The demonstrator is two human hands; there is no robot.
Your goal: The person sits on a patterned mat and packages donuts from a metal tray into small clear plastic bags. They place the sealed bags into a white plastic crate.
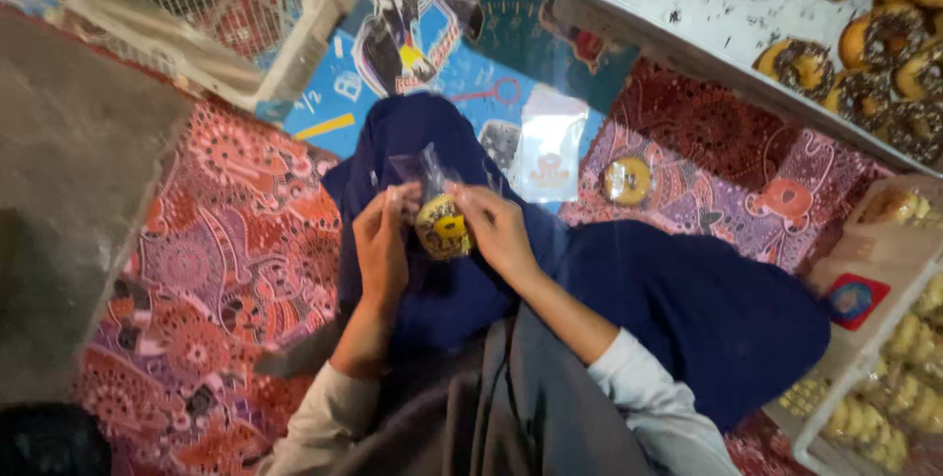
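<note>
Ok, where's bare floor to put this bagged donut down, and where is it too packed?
Free: the patterned mat left of the left hand, up to the grey slab; also the mat between the lone wrapped donut and the boxed donuts. Crowded: the donut tray top right. Both hands, right hand included, hold the bagged donut.

Patterned red floor mat [236, 260]. At one o'clock, a bagged doughnut [627, 180] beside an empty clear pouch [548, 147]. At two o'clock, a white tray [688, 4] of glazed doughnuts [864, 63]. At eleven o'clock, a wire crate [226, 4].
</note>
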